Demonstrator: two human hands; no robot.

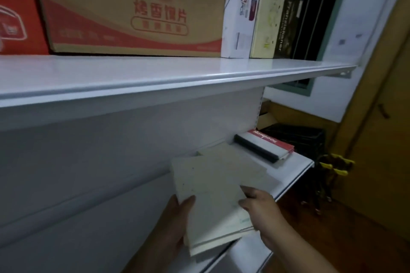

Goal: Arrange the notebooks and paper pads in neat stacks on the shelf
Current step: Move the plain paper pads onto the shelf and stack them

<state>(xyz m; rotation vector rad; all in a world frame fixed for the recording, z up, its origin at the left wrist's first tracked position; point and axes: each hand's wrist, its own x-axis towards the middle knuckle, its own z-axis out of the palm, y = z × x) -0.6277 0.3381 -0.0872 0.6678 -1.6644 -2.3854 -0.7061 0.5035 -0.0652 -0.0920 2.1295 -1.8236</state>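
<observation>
Upper white shelf, bearing a printed cardboard box with upright boxes just beside it. Lower shelf: pale paper pads over its front part, red-and-black notebook stack farther back. Left hand grips the pads' left edge, thumb on top; right hand holds their right edge, fingers curled.

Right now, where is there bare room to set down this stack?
Bare strip on the lower shelf between the loose pad and the front lip, beside the right hand. Crowded far end: red-covered notebooks. Upper shelf's front is bare too.
</observation>
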